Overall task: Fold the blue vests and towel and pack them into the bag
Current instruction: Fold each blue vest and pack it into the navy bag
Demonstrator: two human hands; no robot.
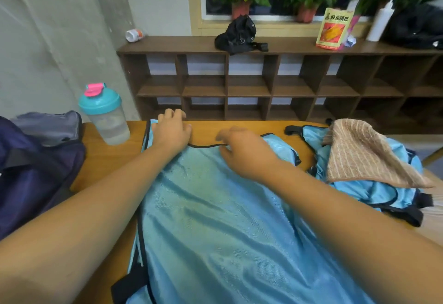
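A light blue vest [215, 219] with black trim lies spread flat on the wooden table [105, 160], its neckline at the far side. My left hand [171, 128] rests on the vest's far left shoulder, fingers curled over its top edge. My right hand [242, 150] lies on the right shoulder by the neckline, fingers loosely bent. A second blue vest [374, 191] is bunched at the right, with a brown striped towel [359, 152] on top. A dark navy bag [31, 169] sits at the left, its mouth open.
A shaker bottle [105, 114] with a teal lid stands on the table beside the bag. Behind the table runs a low brown cubby shelf [251, 83] carrying a black pouch [237, 35], a snack packet [334, 28] and a pump bottle [381, 21]; potted plants stand above.
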